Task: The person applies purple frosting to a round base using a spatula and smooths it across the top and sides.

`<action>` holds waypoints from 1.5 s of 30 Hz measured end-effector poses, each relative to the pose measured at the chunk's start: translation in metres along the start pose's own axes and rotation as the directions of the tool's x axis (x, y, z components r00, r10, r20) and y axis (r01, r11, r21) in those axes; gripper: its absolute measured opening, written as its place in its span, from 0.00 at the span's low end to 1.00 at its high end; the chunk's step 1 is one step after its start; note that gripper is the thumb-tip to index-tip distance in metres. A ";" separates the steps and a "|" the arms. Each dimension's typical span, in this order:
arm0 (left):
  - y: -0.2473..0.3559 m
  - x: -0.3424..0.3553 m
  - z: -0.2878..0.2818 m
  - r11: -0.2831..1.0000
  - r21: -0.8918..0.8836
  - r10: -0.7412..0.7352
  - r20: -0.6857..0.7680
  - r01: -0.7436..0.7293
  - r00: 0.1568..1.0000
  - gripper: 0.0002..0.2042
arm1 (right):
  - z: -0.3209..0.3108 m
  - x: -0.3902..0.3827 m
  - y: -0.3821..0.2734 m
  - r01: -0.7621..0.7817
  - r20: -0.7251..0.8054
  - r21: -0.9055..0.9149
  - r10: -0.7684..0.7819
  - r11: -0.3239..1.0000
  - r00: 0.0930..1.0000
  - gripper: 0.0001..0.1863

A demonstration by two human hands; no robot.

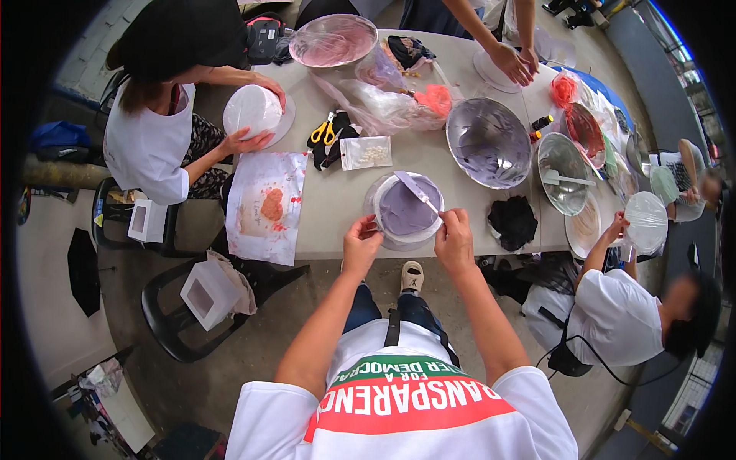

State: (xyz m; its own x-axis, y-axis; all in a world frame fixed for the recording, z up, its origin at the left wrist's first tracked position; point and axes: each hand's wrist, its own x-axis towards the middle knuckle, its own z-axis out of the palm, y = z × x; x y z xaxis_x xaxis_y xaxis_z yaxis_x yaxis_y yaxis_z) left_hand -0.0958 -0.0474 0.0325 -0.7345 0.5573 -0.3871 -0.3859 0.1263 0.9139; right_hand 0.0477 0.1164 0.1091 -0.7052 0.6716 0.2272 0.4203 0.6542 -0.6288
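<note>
Even, fairly bright light falls on the tabletop, with soft shadows; the floor below looks dimmer. Sharp highlights streak the metal bowl and crinkled plastic. A bluish-white strip glares at upper right. The black hat and black cloth lose most detail. The cake is crisp, while a co-worker's head is smeared by blur. Fisheye distortion bends outer edges, and the corners fall black.
</note>
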 end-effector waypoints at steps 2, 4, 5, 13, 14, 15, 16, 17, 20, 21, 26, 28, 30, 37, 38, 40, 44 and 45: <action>-0.001 -0.003 0.007 1.000 -0.011 0.014 -0.026 -0.014 1.000 0.22 | 0.002 0.002 -0.003 0.004 0.025 0.010 -0.004 1.000 1.000 0.15; -0.001 -0.004 0.009 0.999 -0.022 0.029 -0.048 -0.030 0.998 0.22 | 0.004 0.002 -0.006 0.007 0.048 0.019 -0.008 1.000 0.999 0.15; -0.001 -0.004 0.010 0.999 -0.019 0.030 -0.047 -0.031 0.998 0.23 | 0.005 0.002 -0.007 0.020 0.068 0.035 -0.022 0.999 0.997 0.15; 0.004 0.000 0.011 0.989 0.114 0.094 -0.040 -0.089 0.995 0.23 | 0.004 -0.003 -0.014 0.104 0.124 0.062 -0.111 0.993 0.986 0.16; 0.005 0.001 0.011 0.990 0.111 0.096 -0.041 -0.091 0.995 0.23 | 0.003 -0.004 -0.015 0.105 0.146 0.061 -0.113 0.993 0.983 0.16; 0.004 0.002 0.011 0.990 0.108 0.097 -0.041 -0.092 0.994 0.23 | 0.001 -0.004 -0.016 0.106 0.169 0.061 -0.115 0.992 0.979 0.15; 0.004 0.003 0.011 0.990 0.109 0.097 -0.039 -0.092 0.995 0.23 | 0.000 -0.006 -0.017 0.104 0.167 0.060 -0.113 0.993 0.979 0.15; 0.003 0.005 0.010 0.988 0.113 0.110 -0.043 -0.105 0.993 0.23 | -0.001 -0.007 -0.016 0.117 0.175 0.064 -0.127 0.991 0.976 0.15; 0.002 0.016 0.002 0.977 0.159 0.144 -0.014 -0.140 0.990 0.23 | -0.009 -0.011 -0.018 0.111 0.163 0.102 -0.127 0.989 0.978 0.15; 0.003 0.022 -0.002 0.967 0.198 0.161 0.023 -0.162 0.987 0.23 | -0.011 -0.011 -0.018 0.092 0.142 0.133 -0.110 0.987 0.984 0.15; 0.025 0.056 -0.017 0.938 0.257 0.197 0.158 -0.233 0.968 0.24 | -0.014 -0.006 -0.003 0.042 0.034 0.149 -0.048 0.988 0.998 0.14; 0.023 0.058 -0.017 0.944 0.214 0.255 0.020 -0.253 0.967 0.23 | -0.013 -0.001 0.001 0.043 0.004 0.127 -0.044 0.991 0.999 0.13; 0.011 0.049 -0.017 0.958 0.159 0.249 -0.040 -0.239 0.968 0.23 | -0.010 0.005 0.001 0.002 -0.018 0.116 0.001 0.993 1.000 0.13; -0.006 -0.012 0.027 1.000 0.003 0.018 -0.143 -0.017 0.989 0.25 | -0.002 0.017 0.009 0.081 -0.022 0.043 -0.080 0.996 0.997 0.13; -0.006 -0.013 0.030 0.999 0.022 0.032 -0.164 -0.028 0.986 0.26 | -0.001 0.018 0.008 0.058 -0.006 0.043 -0.058 0.997 0.998 0.14; -0.013 -0.012 0.031 0.997 0.047 0.069 -0.178 -0.061 0.982 0.26 | 0.001 0.019 0.003 0.042 0.017 0.048 -0.043 0.998 0.999 0.14; -0.015 -0.008 0.032 0.992 0.084 0.109 -0.180 -0.095 0.978 0.25 | 0.005 0.019 -0.003 0.066 0.066 0.065 -0.070 0.996 0.995 0.15; -0.014 -0.006 0.032 0.992 0.083 0.109 -0.184 -0.095 0.977 0.25 | 0.006 0.019 -0.005 0.094 0.072 0.065 -0.098 0.993 0.993 0.15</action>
State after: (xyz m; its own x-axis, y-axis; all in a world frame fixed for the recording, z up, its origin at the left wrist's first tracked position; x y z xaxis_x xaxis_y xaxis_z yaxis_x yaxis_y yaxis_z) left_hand -0.0682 -0.0266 0.0260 -0.8620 0.4076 -0.3012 -0.2666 0.1408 0.9535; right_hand 0.0287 0.1237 0.1122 -0.7823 0.5772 0.2341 0.3143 0.6903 -0.6517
